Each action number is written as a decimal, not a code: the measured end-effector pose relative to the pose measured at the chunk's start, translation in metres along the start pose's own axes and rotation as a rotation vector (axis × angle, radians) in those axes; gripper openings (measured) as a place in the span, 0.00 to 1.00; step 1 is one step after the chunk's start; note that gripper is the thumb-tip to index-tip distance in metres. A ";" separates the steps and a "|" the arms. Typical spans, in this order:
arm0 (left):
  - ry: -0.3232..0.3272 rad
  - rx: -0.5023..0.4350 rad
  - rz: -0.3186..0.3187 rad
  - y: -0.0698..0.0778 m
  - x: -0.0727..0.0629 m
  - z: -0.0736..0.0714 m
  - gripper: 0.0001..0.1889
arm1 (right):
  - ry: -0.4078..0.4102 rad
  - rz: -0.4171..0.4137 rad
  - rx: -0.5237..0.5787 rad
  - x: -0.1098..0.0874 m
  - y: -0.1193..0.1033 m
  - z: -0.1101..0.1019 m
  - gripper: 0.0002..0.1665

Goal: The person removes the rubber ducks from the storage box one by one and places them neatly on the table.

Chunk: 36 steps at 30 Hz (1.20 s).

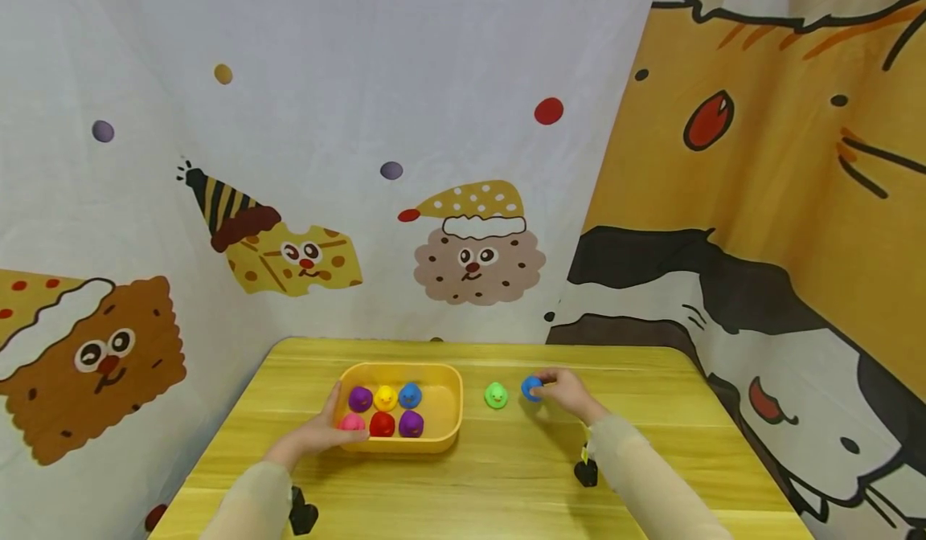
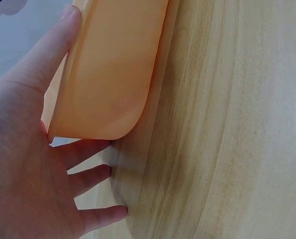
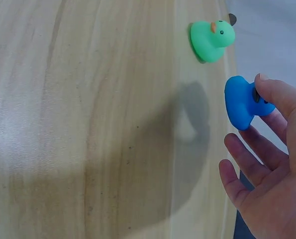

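My right hand (image 1: 567,394) pinches a blue rubber duck (image 3: 240,102) by its head between thumb and fingers. The duck's shadow falls apart from it on the tabletop. Left of it sits a green rubber duck (image 1: 496,395) on the table. My left hand (image 1: 314,431) rests at the near left corner of a yellow plastic container (image 1: 441,443), thumb along the front rim. Its other fingers show straight and spread beside the end wall in the left wrist view. Inside the container, purple, yellow (image 1: 386,398), blue (image 1: 410,395), pink (image 1: 352,422) and red (image 1: 382,424) ducks sit in two rows.
The wood-grain table (image 1: 506,484) has rounded far corners. A white cloth (image 1: 362,66) printed with cartoon figures hangs right behind it, and an orange cartoon print (image 1: 760,202) hangs on the right. Bare tabletop lies in front of the container and right of my right hand.
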<state>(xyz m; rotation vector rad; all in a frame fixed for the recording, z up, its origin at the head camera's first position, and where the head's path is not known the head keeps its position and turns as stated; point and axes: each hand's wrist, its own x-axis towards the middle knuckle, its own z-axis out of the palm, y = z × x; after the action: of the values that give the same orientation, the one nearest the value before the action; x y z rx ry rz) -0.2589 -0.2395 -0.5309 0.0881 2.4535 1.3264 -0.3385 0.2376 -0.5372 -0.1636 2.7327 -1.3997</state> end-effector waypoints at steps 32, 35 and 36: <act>-0.009 -0.014 0.012 0.005 -0.005 0.001 0.66 | 0.031 0.020 -0.001 -0.002 0.013 0.017 0.22; -0.006 0.000 0.028 0.004 -0.004 0.001 0.66 | 0.030 0.018 0.000 -0.001 0.013 0.018 0.22; -0.004 0.001 0.028 0.003 -0.004 0.001 0.66 | 0.029 0.017 0.000 -0.001 0.013 0.018 0.22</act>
<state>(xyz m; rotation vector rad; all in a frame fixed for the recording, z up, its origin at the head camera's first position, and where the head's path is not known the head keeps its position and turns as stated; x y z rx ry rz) -0.2551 -0.2379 -0.5272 0.1260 2.4579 1.3349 -0.3360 0.2308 -0.5588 -0.1210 2.7506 -1.4086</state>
